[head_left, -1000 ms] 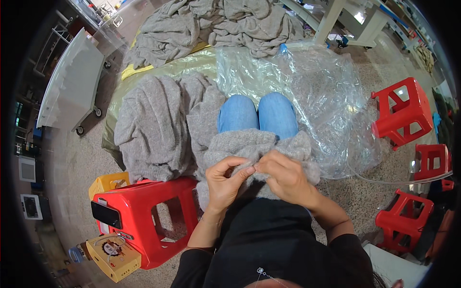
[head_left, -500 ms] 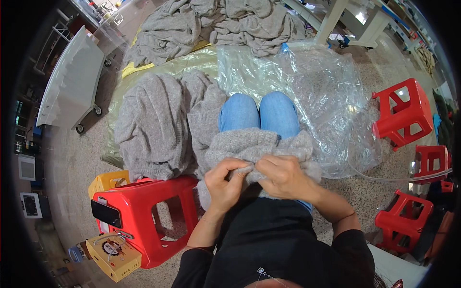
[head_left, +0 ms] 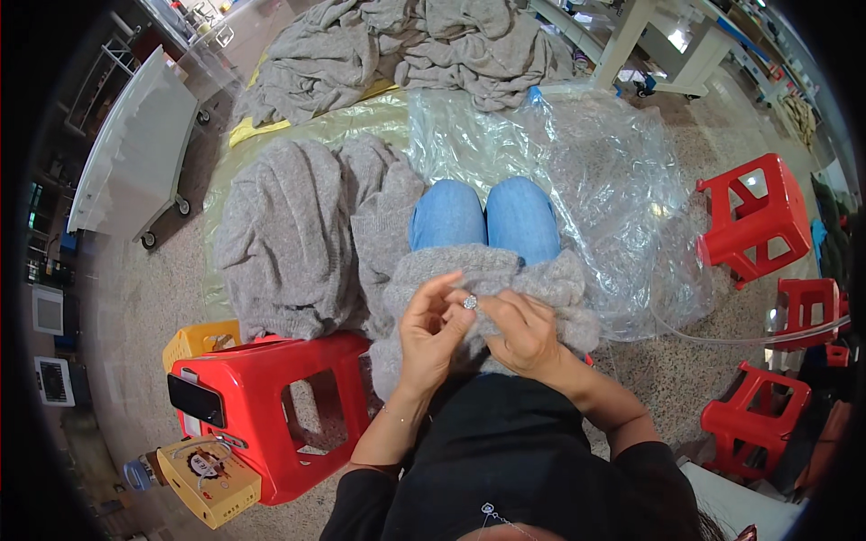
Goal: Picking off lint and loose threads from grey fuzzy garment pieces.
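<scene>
A grey knit garment lies bunched across my lap, over the thighs of blue jeans. Both hands are close together just above it. My left hand has its index finger raised and its thumb bent in toward the other fingers. My right hand is curled, thumb and index finger pinched together. Between the fingertips of both hands shows a small shiny round piece; whether it is loose, sewn on or worn on a finger I cannot tell. What the right fingers grip is hidden.
Grey knits are heaped at my left, with another pile ahead on plastic sheeting. A red stool at my left bears a phone; a yellow box adjoins it. More red stools stand right. A wheeled white cart is far left.
My left hand has lifted slightly off the knit and its index finger has straightened upward. The shiny round piece has come into sight. My right hand stays close by, still curled.
</scene>
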`<state>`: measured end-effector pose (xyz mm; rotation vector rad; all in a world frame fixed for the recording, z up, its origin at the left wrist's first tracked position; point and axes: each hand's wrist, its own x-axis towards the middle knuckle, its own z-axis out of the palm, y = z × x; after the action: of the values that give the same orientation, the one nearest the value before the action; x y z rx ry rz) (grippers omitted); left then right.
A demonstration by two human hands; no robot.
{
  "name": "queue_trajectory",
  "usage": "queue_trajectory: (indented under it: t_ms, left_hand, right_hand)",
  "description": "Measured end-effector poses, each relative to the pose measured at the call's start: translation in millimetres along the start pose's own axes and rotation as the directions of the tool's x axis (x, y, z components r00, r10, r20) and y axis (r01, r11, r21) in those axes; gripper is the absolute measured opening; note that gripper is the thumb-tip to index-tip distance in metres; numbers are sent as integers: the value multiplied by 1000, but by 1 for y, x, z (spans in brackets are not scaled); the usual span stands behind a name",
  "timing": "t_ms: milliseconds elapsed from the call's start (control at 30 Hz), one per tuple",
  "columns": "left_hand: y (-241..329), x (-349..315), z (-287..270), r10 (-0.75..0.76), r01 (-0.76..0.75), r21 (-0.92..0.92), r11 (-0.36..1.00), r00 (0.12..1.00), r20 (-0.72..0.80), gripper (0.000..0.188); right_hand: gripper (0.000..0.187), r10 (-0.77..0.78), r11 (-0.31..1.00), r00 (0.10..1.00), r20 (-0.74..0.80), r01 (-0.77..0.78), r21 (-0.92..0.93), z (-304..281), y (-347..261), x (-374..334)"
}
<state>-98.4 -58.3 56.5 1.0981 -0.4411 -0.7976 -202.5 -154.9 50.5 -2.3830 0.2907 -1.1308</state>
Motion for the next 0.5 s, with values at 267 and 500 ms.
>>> queue_trajectory:
  t_ms: [267, 500]
  left_hand:
    - [18, 2, -10, 123, -210, 369, 905, 962, 245, 8]
    - [34, 7, -28, 147, -330, 593, 734, 930, 336, 33]
  right_hand:
    - [65, 388, 918, 768, 509, -368, -146, -28, 7, 15]
    - [32, 657, 724, 621, -428, -677, 130, -155, 29, 27]
